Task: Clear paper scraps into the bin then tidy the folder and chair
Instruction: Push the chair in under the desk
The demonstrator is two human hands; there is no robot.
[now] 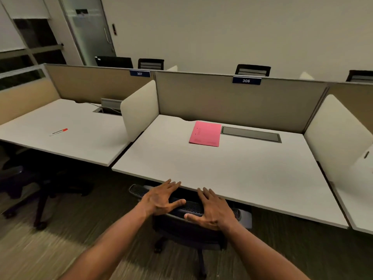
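A pink folder (pixel 205 133) lies flat near the back of the white desk (pixel 252 174) marked 306. A black mesh-backed chair (pixel 187 225) stands tucked against the desk's front edge. My left hand (pixel 161 197) and my right hand (pixel 212 209) rest flat on the top of the chair's backrest, fingers spread and pointing toward the desk, gripping nothing. No paper scraps and no bin are in view.
A grey cable hatch (pixel 251 134) sits beside the folder. White side dividers (pixel 139 110) flank the desk. A red-capped pen (pixel 59 131) lies on the neighbouring desk 307. Another dark chair (pixel 30 184) stands at the left on the carpet.
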